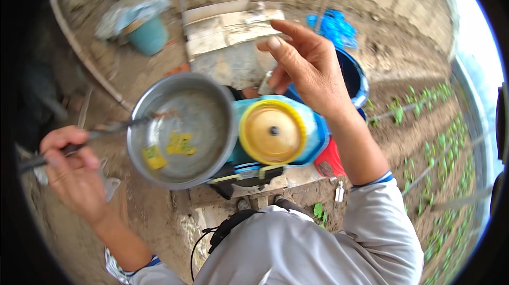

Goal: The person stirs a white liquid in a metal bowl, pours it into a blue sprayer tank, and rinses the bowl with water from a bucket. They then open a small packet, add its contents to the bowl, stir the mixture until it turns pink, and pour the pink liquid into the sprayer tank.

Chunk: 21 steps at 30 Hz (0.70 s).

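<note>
My left hand (75,165) grips a dark rod-like handle (107,129), blurred by motion. Its brownish far end (167,114) reaches over the inside of a round grey metal basin (210,126). Yellow packets (181,144) bearing writing lie inside the basin; whether there is water around them I cannot tell. My right hand (306,66) is raised beyond a yellow-rimmed round lid (273,126) with a dark knob (273,130). Its fingers are bent and apart, with nothing visible between them. The lidded container stands beside the basin, on or in something light blue (314,126).
A dark blue barrel (364,76) stands past my right wrist, and a red bucket (329,159) sits below it. Seedling rows (441,146) grow at right. A teal bucket (149,36), a blue plastic bag (338,26) and a small white bottle (339,192) are on the soil.
</note>
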Each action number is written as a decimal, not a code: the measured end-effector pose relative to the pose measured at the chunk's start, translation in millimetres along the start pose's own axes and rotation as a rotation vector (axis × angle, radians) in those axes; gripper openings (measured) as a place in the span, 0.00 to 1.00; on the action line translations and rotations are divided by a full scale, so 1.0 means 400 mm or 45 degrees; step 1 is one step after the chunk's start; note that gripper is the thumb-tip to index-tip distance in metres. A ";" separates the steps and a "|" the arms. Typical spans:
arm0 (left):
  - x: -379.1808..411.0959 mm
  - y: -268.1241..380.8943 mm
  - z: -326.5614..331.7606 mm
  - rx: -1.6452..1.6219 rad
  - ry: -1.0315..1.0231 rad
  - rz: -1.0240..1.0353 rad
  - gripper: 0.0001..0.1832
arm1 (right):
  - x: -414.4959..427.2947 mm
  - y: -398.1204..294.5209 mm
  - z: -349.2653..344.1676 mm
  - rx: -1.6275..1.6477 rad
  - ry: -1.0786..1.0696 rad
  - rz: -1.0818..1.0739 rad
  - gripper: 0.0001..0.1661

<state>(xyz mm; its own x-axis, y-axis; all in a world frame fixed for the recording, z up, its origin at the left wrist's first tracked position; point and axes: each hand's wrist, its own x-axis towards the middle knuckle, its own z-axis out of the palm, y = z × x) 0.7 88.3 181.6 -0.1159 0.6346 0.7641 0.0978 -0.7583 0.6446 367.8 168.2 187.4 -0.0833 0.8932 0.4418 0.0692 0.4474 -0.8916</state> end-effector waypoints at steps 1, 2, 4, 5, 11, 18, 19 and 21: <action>0.017 0.005 0.003 0.009 -0.056 0.102 0.20 | -0.011 -0.016 -0.032 0.066 0.060 -0.094 0.33; 0.032 0.001 0.018 -0.021 -0.041 0.156 0.20 | -0.026 -0.039 -0.057 0.101 0.126 -0.179 0.31; 0.073 0.000 0.093 0.090 -0.012 0.290 0.19 | -0.061 -0.059 -0.114 0.128 0.244 -0.388 0.27; 0.112 0.001 0.128 0.205 -0.171 0.406 0.20 | -0.079 -0.075 -0.147 0.086 0.309 -0.437 0.24; 0.377 0.068 0.466 0.805 -0.506 0.227 0.18 | -0.209 -0.186 -0.312 -0.459 0.523 -0.853 0.23; 0.311 0.002 0.764 1.678 -1.005 0.765 0.12 | -0.288 -0.151 -0.436 -1.390 0.604 -1.178 0.28; 0.288 -0.004 0.793 1.770 -1.065 0.791 0.12 | -0.301 -0.130 -0.468 -1.550 0.500 -0.980 0.30; 0.261 -0.026 0.835 1.765 -1.126 0.823 0.10 | -0.338 -0.050 -0.531 -1.688 0.306 -0.533 0.34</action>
<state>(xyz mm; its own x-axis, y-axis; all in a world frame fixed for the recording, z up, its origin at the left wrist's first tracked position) 317.6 212.2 263.4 0.7508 0.5513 0.3638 0.6506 -0.5222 -0.5514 588.9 47.8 166.4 -0.1705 0.6114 0.7727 0.9640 0.2660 0.0022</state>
